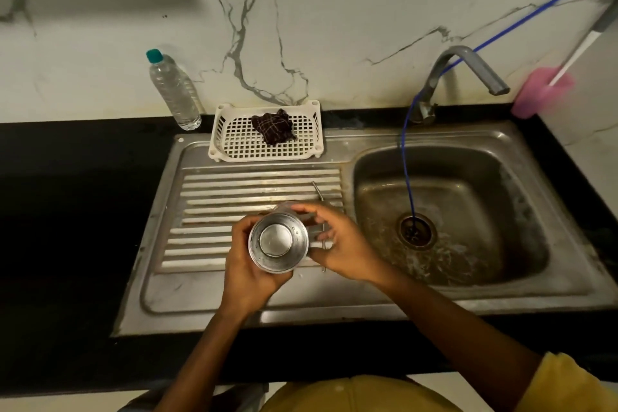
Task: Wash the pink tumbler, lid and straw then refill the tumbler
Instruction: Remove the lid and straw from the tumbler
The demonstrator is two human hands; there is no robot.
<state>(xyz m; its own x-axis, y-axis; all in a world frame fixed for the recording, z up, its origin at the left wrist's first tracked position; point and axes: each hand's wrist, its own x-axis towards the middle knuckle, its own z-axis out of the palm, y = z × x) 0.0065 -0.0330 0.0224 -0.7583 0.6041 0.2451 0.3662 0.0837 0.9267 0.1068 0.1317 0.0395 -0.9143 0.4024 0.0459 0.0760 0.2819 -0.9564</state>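
Observation:
The tumbler (278, 242) is upright over the drainboard, and I look straight down into its shiny steel inside; its outer wall is hidden. My left hand (245, 264) grips it from the left and below. My right hand (337, 241) is at the tumbler's right side, its fingers curled on a clear lid (306, 221) that sits against the far right of the rim. A bent metal straw (318, 191) lies on the drainboard behind the hands, partly hidden under my right hand.
The sink basin (468, 177) with a wet drain lies to the right, under the faucet (468, 67) and a blue hose (405, 160). A white basket (234, 144) with a dark cloth (272, 125), a water bottle (174, 94) and a pink cup (535, 94) stand at the back.

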